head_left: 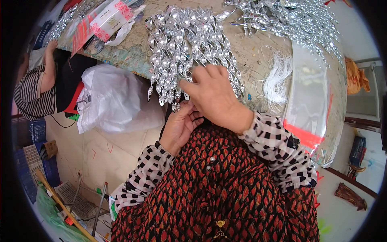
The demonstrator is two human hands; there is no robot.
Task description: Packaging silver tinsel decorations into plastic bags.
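A bundle of shiny silver twisted strips lies side by side over the table's near edge, their lower ends with small holes. My left hand is below these ends, thumb and fingers pinched together at the tip of one strip. Over the lower part of the bundle, my right hand is closed, its fingers curled down towards the left fingertips. What its fingertips hold is hidden behind the hand. To the right of the bundle lies a hank of thin white strings, untouched.
Clear plastic bags with a red edge lie on the table's right side. More silver strips are heaped at the back right. A white plastic sack stands below the table's left edge. At far left, another person's arm reaches onto the table.
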